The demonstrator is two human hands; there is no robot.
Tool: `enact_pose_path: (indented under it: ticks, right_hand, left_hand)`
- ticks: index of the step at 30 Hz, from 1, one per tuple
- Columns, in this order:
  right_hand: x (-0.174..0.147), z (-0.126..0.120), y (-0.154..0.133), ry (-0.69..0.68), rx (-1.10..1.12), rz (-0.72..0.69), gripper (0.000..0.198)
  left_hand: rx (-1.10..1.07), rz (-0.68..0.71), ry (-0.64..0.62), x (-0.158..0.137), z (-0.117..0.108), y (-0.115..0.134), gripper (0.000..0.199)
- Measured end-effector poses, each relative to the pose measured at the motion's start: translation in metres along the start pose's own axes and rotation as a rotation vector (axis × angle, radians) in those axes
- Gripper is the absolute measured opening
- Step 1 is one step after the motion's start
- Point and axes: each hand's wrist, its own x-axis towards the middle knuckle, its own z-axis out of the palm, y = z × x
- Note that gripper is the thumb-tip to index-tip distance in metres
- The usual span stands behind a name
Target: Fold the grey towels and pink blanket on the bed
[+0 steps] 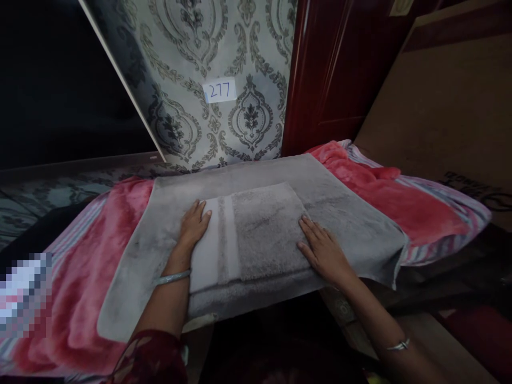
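Observation:
A folded grey towel point(268, 229) with a white striped band at its left end lies flat in front of me. Beneath it spreads a larger, smooth grey cloth point(132, 288). My left hand point(194, 224) rests on the towel's upper left edge, palm down, with the fingers stretched out. At the towel's right edge lies my right hand point(324, 250), also flat with its fingers extended. Neither hand grips anything.
A red plush blanket point(416, 208) with a striped border shows under the grey cloth on both sides. Behind stand a patterned wall with a paper label point(220, 90), a dark screen point(72, 80), a dark red door point(332, 69) and a large cardboard box point(452, 101).

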Motion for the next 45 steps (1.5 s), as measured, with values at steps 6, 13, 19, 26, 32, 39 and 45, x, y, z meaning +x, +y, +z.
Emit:
enact_pose_path:
  ticks: [6,13,19,26,32,39,45]
  right_hand:
    - [-0.003,0.003,0.006,0.051,0.034,0.029,0.06]
    - [0.029,-0.02,-0.042,0.022,0.084,-0.088,0.054]
    - [0.056,-0.012,-0.109,-0.195,0.118,-0.342,0.058]
    - [0.055,-0.008,-0.082,-0.203,0.07,-0.221,0.059]
    - [0.053,-0.017,-0.024,-0.156,-0.015,-0.022,0.06]
    - [0.084,-0.035,-0.031,-0.125,-0.022,-0.065,0.053]
    - [0.137,-0.02,-0.104,-0.28,0.082,-0.335,0.071]
  left_hand:
    - [-0.008,0.016,0.038,0.002,0.003,-0.004,0.052]
    - [-0.017,0.004,0.016,0.003,0.001,-0.004,0.052]
    - [-0.01,0.022,0.031,0.002,0.001,-0.006,0.052]
    - [-0.027,0.018,0.041,0.002,0.001,-0.007,0.051]
    - [-0.042,-0.001,0.009,0.003,-0.002,-0.005,0.053]
    - [-0.06,-0.024,0.003,0.001,-0.004,-0.001,0.053]
    - [-0.103,-0.009,0.028,0.0,-0.001,-0.006,0.051]
